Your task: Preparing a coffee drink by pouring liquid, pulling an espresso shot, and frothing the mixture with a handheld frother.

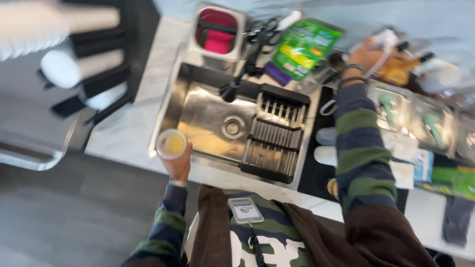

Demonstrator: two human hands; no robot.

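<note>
I see the left hand (178, 165) wrapped round a small clear cup (171, 143) w/ yellow contents, held at the front-left rim of the steel sink (208, 118); cup is partly over the basin, partly over the desk (126, 133) edge. Right hand (366, 55) reaches far across to a white spray bottle (388, 39) amid clutter — fingers look closed on it, but blur leaves grip unclear. Risks, my judgement: attention split btw. two hands, so cup could tilt and spill yellow contents on desk or floor; striped sleeve (358, 148) passes low over containers (396, 106) — may snag or knock them; drying rack (274, 136) narrows the basin.
</note>
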